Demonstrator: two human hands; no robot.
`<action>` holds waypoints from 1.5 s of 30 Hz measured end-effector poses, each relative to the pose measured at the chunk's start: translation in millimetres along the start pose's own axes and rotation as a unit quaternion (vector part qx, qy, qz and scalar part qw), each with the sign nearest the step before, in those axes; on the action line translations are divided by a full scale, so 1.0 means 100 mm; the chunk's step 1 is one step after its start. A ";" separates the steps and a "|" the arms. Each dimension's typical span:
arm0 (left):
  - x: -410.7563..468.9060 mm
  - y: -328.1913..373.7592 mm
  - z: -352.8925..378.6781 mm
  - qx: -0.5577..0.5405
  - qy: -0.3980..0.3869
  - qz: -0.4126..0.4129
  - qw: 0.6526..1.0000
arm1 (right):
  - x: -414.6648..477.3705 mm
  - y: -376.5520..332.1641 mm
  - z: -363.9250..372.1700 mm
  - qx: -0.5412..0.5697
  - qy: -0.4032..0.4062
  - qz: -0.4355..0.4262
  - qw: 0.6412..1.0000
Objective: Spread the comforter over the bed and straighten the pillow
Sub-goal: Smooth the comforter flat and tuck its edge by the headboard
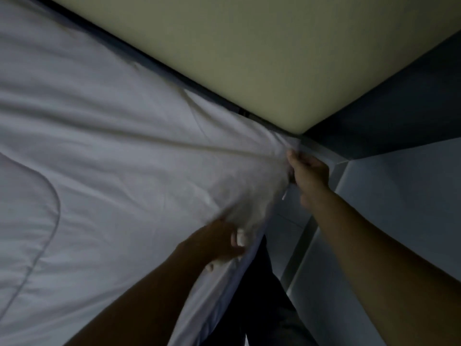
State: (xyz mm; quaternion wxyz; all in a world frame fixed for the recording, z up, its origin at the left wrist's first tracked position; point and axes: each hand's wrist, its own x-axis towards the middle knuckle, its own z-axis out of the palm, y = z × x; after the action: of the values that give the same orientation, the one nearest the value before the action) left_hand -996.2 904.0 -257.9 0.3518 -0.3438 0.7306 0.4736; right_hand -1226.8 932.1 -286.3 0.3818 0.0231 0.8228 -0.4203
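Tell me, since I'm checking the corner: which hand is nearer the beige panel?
Right. The right hand grips the comforter corner just below the beige panel; the left hand holds its edge farther back.

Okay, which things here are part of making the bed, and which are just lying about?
Part of the job:
white comforter
left hand, gripping its edge
right hand, gripping its corner

Just there:
beige padded panel
dark grey panel

Far edge: beige wall [249, 58] hugs the bed, leaving only a thin dark gap [174, 79].
Corner: boxed in by the beige wall and a dark wall [399, 108].
Right side: pale floor [399, 208] lies open.
Bed top: comforter [124, 146] flat, open above.
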 end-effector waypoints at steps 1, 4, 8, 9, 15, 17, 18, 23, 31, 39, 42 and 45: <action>0.02 0.02 -0.12 -0.026 0.050 0.010 0.998 | 0.01 0.00 0.00 0.005 -0.016 0.017 1.000; 0.18 -0.04 -0.62 -0.038 0.308 0.016 0.951 | 0.06 0.00 0.01 0.018 -0.036 0.043 0.998; 0.45 -0.20 -1.39 0.001 0.491 0.057 0.869 | 0.11 0.05 0.06 0.040 -0.036 0.061 0.997; 0.52 -0.26 -1.57 0.042 0.503 0.048 0.862 | 0.13 0.06 0.08 0.038 -0.037 0.058 0.997; 0.78 -0.41 -1.98 0.167 0.444 -0.023 0.880 | 0.23 0.15 0.06 0.014 -0.067 0.029 0.997; 0.78 -0.36 -2.03 0.147 0.468 0.007 0.871 | 0.23 0.14 0.00 0.021 -0.083 0.010 0.996; 0.78 -0.34 -2.06 0.136 0.488 0.027 0.862 | 0.23 0.11 -0.03 0.029 -0.089 -0.006 0.996; 0.75 -0.32 -1.99 0.090 0.522 0.065 0.846 | 0.27 0.04 -0.14 0.058 -0.084 -0.065 0.993; 0.76 -0.29 -1.83 0.008 0.462 0.041 0.886 | 0.14 0.24 -0.02 0.068 0.032 -0.003 0.997; 0.62 -0.55 -1.43 0.072 0.458 0.010 0.886 | -0.18 0.34 0.21 0.051 0.050 0.007 0.997; 0.72 -0.64 -1.39 0.124 0.423 -0.019 0.897 | -0.11 0.34 0.23 -0.009 0.044 -0.031 0.999; 0.78 -0.66 -1.40 0.126 0.417 -0.010 0.900 | 0.03 0.29 0.09 -0.057 0.011 -0.043 0.997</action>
State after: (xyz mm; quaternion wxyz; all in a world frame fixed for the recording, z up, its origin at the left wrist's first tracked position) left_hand -1007.9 739.7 -311.0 0.0601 -0.4699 0.8606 0.1872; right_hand -1213.3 943.7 -310.7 0.3552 -0.0297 0.8499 -0.3881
